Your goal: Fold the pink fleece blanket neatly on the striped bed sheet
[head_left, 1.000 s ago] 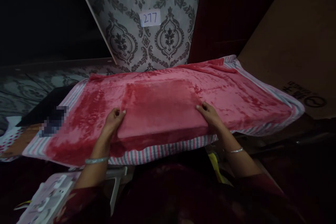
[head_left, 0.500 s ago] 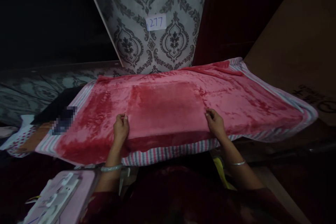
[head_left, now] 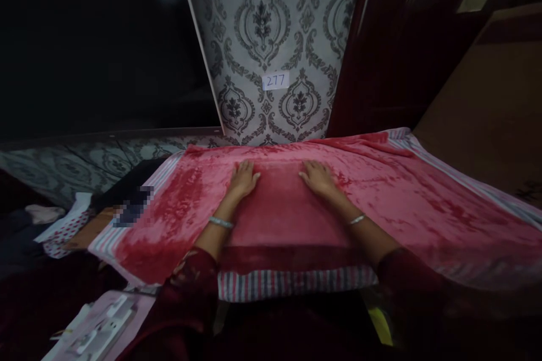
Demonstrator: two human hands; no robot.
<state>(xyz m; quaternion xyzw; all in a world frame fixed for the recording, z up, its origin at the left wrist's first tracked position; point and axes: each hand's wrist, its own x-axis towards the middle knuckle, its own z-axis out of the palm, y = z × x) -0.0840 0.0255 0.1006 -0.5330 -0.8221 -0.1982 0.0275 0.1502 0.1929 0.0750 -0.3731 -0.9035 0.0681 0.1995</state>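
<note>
Scroll-patterned wallpaper [head_left: 265,28] rises behind a plush red blanket [head_left: 406,192] with striped edges [head_left: 296,286]. Left hand [head_left: 244,179] and right hand [head_left: 318,179] lie palm-down near the far corners of its smoother rectangular middle [head_left: 292,214], each grip spread.

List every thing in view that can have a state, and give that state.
Left hand: open, palm down
Right hand: open, palm down
Red blanket: spread out, rumpled at the far right
Rectangular piece: flat on the blanket, hands near its far corners
Screen: dark, with reflections
Paper sign: fixed to the wall
</note>
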